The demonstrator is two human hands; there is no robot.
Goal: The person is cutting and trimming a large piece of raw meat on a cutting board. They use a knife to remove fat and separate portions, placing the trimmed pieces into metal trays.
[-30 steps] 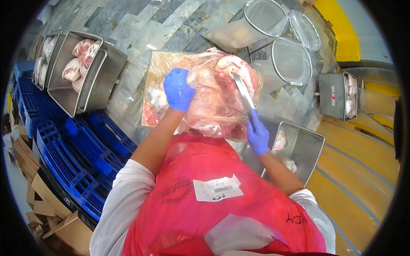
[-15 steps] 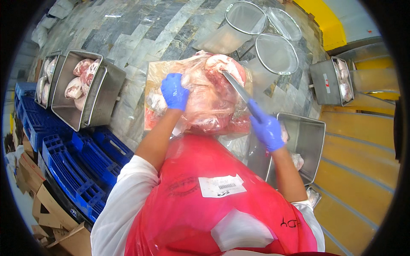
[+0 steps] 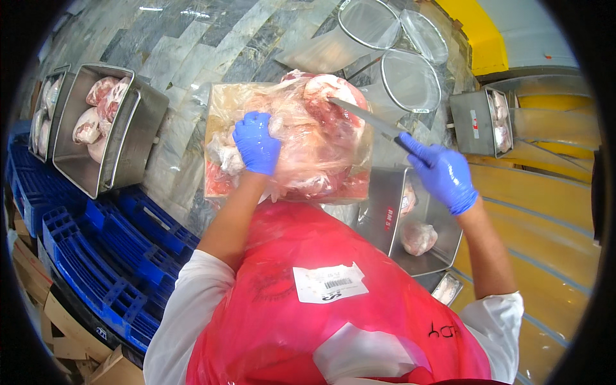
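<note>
A large piece of raw pink meat (image 3: 314,144) lies under clear plastic film (image 3: 256,99) on top of a cardboard box (image 3: 218,106). My left hand (image 3: 258,142), in a blue glove, is closed on the bunched film at the meat's left side. In my right hand (image 3: 444,178), also gloved in blue, is the dark handle of a long-bladed knife (image 3: 369,117). The blade points up and left, with its tip at the pale fatty upper right end of the meat. Whether the tip is in the meat or only touching it, I cannot tell.
To the right of the box, a steel tub (image 3: 457,253) holds pieces of meat. More meat fills steel tubs (image 3: 144,125) at the left, by blue pallets (image 3: 122,263), and one (image 3: 475,122) at far right. Hoops with clear bags (image 3: 410,80) stand beyond the box.
My right hand has moved right and slightly up, away from my body, so the knife lies flatter. Its tip remains near the meat's upper end. The left hand keeps its hold on the film.
</note>
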